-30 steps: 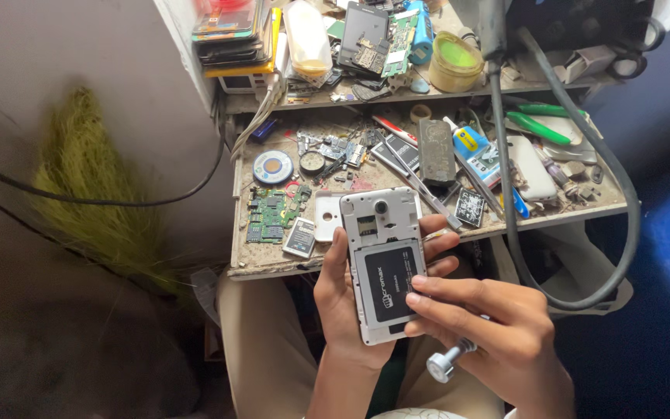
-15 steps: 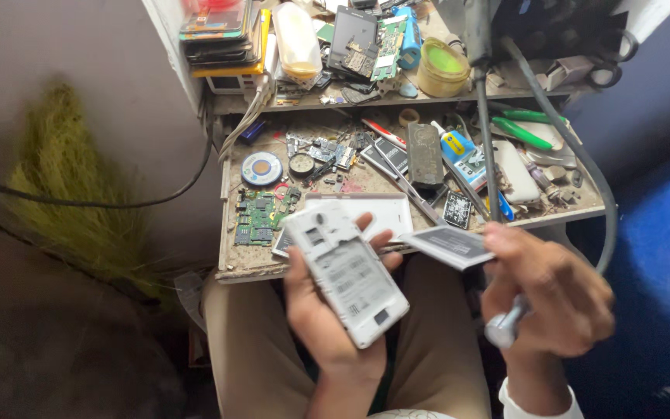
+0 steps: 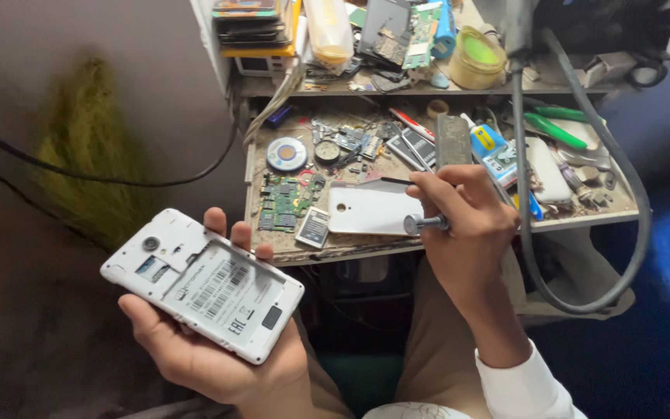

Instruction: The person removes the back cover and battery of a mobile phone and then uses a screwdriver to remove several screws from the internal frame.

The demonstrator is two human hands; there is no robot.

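The left hand [image 3: 203,349] lies palm up, its fingers curled around the far edge of a white rectangular plastic phone with its back cover off [image 3: 202,283]. The phone rests across the palm, tilted, its camera end toward the left and its open battery bay with a pale label facing up. It sits low and left in the view, clear of the counter's front edge.

The right hand [image 3: 467,221] is closed in a loose fist around a slim screwdriver with a silver metal cap [image 3: 426,224], the cap poking out toward the left between thumb and fingers. This hand hovers over the front edge of the dusty, cluttered counter [image 3: 350,250], just beside a flat white plastic back cover [image 3: 374,209] that lies on the counter; whether the fingertips touch it cannot be told.

To the left of the cover lie a small dark rectangular battery with a white rim [image 3: 313,227] and a green circuit board [image 3: 284,200]. Further back sits a round blue-and-white spool [image 3: 286,153]. Behind the right hand stand a dark grey rectangular block [image 3: 453,140] and a blue and yellow tube [image 3: 492,149]. A thick grey hose [image 3: 636,209] loops down past the counter's right side. On the shelf above sits a round yellow-green tub [image 3: 478,57].
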